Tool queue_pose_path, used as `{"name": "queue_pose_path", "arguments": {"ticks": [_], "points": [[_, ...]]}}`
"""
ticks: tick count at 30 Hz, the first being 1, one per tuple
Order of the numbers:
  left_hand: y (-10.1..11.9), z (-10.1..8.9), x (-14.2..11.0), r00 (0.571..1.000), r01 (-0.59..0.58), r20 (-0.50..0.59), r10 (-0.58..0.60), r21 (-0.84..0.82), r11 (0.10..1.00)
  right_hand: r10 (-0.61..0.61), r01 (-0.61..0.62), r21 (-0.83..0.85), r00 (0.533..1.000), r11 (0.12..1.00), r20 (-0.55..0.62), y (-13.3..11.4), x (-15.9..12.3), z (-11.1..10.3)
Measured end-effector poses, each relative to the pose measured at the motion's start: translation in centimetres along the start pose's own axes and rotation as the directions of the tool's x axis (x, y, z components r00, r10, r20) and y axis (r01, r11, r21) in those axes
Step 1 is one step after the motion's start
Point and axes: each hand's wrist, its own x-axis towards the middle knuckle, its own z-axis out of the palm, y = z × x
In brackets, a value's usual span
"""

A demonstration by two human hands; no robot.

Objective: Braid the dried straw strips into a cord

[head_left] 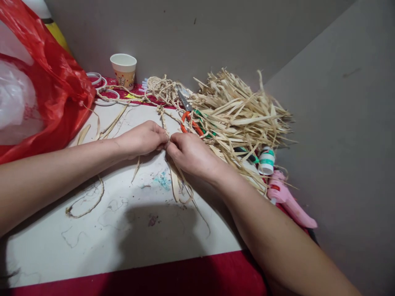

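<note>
My left hand (147, 139) and my right hand (191, 154) meet above the white board, fingertips nearly touching. Both are closed in a pinch on one cord of twisted straw (163, 122). Its braided part runs up past my fingers toward the back. Below my right hand, loose flat straw strands (175, 185) hang down onto the board. The fingertips hide the exact spot where the cord is pinched. Just behind my right hand lie scissors with orange handles (186, 117), partly covered by straw.
A heap of dry straw (243, 111) fills the back right. Nearby are a small white bottle (266, 161) and a pink glue gun (286, 199). A paper cup (124, 70), white rings (106, 97) and a red plastic bag (58, 82) stand at the back left. Walls close off the back and right.
</note>
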Motion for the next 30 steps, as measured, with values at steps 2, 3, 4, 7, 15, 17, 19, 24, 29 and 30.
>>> {"name": "queue_pose_path", "arguments": {"ticks": [2,3,4,7,15,17,19,24,29,30], "points": [[-0.1,0.1,0.0,1.000,0.007,0.021,-0.007,-0.036,0.999,0.021,-0.021,-0.027,1.000,0.999,0.001,-0.3,-0.1,-0.2],[-0.1,0.1,0.1,1.000,0.005,0.025,-0.004,-0.047,0.999,0.023,-0.023,-0.035,1.000,0.999,0.004,-0.5,-0.2,-0.3],[-0.1,0.1,0.1,1.000,0.002,0.025,-0.001,-0.059,0.998,0.025,-0.025,-0.043,1.000,0.999,0.006,-0.6,-0.2,-0.3],[-0.1,0.2,0.1,1.000,0.025,0.019,-0.023,-0.126,0.992,0.039,-0.038,-0.068,0.999,0.997,0.018,-1.0,-0.5,-0.6],[0.2,-0.3,0.2,0.994,0.085,0.095,-0.052,-0.383,0.920,-0.105,0.104,0.015,0.988,0.994,0.110,-2.0,-1.9,-1.9],[0.2,-0.7,0.2,0.990,0.081,0.135,-0.026,-0.419,0.905,-0.170,0.135,0.222,0.975,0.966,0.144,-1.4,-1.9,-2.6],[0.2,-1.2,0.3,0.984,0.083,0.177,-0.004,-0.439,0.894,-0.129,0.094,0.448,0.990,0.889,0.049,-0.4,-1.5,-3.1],[0.2,-2.0,0.4,0.966,0.083,0.255,0.035,-0.436,0.896,0.107,-0.020,0.775,0.992,0.631,-0.061,1.9,0.1,-2.2],[0.1,-2.2,0.5,0.959,0.066,0.280,0.050,-0.389,0.919,-0.047,-0.229,0.868,0.960,0.441,0.277,2.0,1.0,-0.7],[0.1,-2.2,0.5,0.957,0.059,0.285,0.052,-0.369,0.928,-0.063,-0.243,0.877,0.954,0.414,0.294,2.0,1.2,-0.5]]}}
